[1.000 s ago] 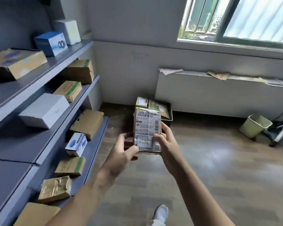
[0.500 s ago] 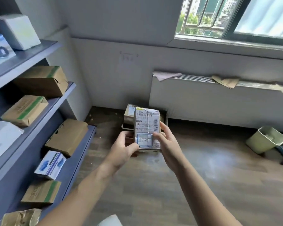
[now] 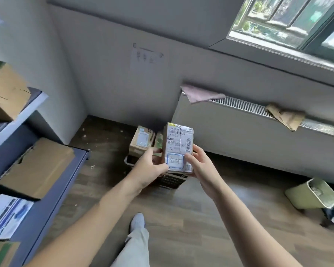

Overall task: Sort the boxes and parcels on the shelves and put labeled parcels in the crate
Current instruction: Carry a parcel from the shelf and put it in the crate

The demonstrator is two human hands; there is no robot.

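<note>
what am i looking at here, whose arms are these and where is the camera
No machine here: these are a person's two bare arms, filmed by a wide-angle camera worn on their head, looking forward and down. The left hand and right hand hold a labelled parcel between them by its lower part, label facing the camera. Beyond it on the floor stands a dark crate with other parcels in it. At the left are grey shelves carrying cardboard boxes; a green bin stands at the right.
</note>
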